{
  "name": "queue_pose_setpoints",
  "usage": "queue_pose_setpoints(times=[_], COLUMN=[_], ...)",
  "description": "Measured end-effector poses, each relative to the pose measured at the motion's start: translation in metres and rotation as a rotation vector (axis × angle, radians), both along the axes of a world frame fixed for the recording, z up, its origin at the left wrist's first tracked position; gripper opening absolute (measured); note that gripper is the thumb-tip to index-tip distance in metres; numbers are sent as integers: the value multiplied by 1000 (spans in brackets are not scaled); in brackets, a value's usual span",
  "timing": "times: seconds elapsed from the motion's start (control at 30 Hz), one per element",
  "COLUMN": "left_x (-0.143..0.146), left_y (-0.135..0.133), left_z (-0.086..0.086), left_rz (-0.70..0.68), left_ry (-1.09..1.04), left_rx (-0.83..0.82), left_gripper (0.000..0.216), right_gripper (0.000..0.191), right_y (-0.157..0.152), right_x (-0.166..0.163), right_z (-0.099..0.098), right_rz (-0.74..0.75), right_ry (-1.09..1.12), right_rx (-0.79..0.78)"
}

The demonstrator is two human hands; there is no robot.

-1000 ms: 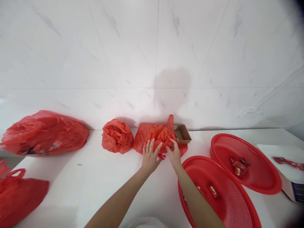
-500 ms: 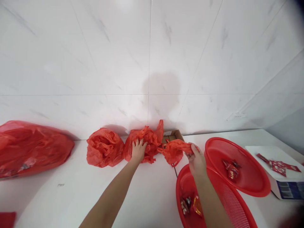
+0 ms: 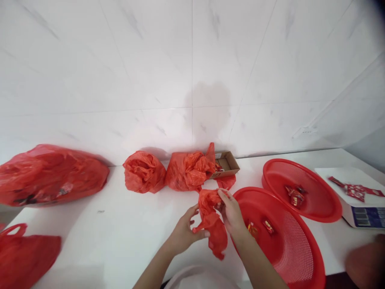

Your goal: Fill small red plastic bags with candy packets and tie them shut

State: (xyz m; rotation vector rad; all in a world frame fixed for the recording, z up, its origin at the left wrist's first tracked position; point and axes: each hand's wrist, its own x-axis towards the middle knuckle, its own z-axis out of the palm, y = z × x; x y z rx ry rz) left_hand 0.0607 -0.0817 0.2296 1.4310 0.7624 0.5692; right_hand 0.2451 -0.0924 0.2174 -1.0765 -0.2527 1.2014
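A thin crumpled red plastic bag (image 3: 214,228) hangs in front of me above the white table. Its upper part is pinched in my right hand (image 3: 231,210), between thumb and bent fingers. My left hand (image 3: 185,230) is at the bag's left side, thumb and fingers spread apart, with the fingertips at the plastic. Behind the hands, a bunched red bag (image 3: 189,170) leans by a small cardboard box (image 3: 231,163) with a few wrapped pieces inside. Right beside my right forearm lies a red plastic basket (image 3: 300,241) holding a few small wrapped packets (image 3: 268,226).
Another red basket (image 3: 327,200) with red packets stands behind at the right. Beyond it, a scale (image 3: 325,174) carries several red packets. Along the wall sit a rounded red bag (image 3: 144,172) and a large full one (image 3: 60,172). A red handled bag (image 3: 33,257) lies front left.
My right hand has drawn the loose red bag toward me, away from the box. My left hand has left the bunched bag and come to the loose one. The view has shifted slightly.
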Motion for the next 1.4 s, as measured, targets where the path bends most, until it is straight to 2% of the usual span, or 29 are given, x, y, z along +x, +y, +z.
queue_pose_setpoints(times=[0.1, 0.17, 0.23, 0.33, 0.43, 0.5, 0.6, 0.7, 0.77, 0.8, 0.87, 0.93, 1.0, 1.1, 1.2, 1.33, 1.4], left_x=[-4, -4, -6, -19, -37, -45, -49, -45, -41, -39, -36, -34, -33, -39, -51, -70, -79], left_y=[-30, -39, -40, -34, -30, -31, -37, -43, -45, -47, -49, -51, -52, -53, -54, -53, -51], left_z=[0, -2, -5, -7, -2, 4, 11, 16, 17, 17, 15, 14, 13, 14, 12, 7, 6], left_rz=[14, 86, 225, 408, 452, 461, 483, 498, 502, 507, 506, 502, 497, 496, 501, 546, 585], left_ry=[-195, -209, -138, -81, -83, -54, -26, -46, -26, -12, -10, -54, -90, -101, -86, -89, -90], left_rx=[-271, -340, -373, -408, -404, -413, -436, -399, -338, -307, -276, -266, -246, -211, -219, -269, -268], left_gripper=[75, 66, 54, 42, 41, 43, 44, 41, 39, 37, 29, 23, 21, 21, 23, 27, 29], right_gripper=[31, 30, 30, 33, 36, 34, 39, 53, 42, 32, 18, 17, 16, 14, 14, 28, 36], right_y=[-22, -33, -38, -34, -25, -23, -26, -38, -48, -53, -61, -65, -64, -59, -57, -61, -62], right_x=[-33, -48, -52, -30, 8, 25, 28, 10, -9, -20, -42, -62, -78, -87, -83, -71, -67], right_z=[-3, -4, -3, 1, 4, 2, -2, 0, 6, 10, 15, 13, 5, -9, -16, -23, -27], right_rz=[131, 202, 242, 100, -134, -196, -180, -202, -215, -170, 50, 321, 490, 610, 787, 1078, 1134], right_ry=[-50, -97, -140, -154, -113, -96, -120, -420, -746, -877, -1023, -1053, -1043, -1027, -1095, -1235, -1299], right_rx=[27, 41, 40, 24, 24, 39, 9, -69, -28, 24, 155, 255, 297, 308, 279, 154, 112])
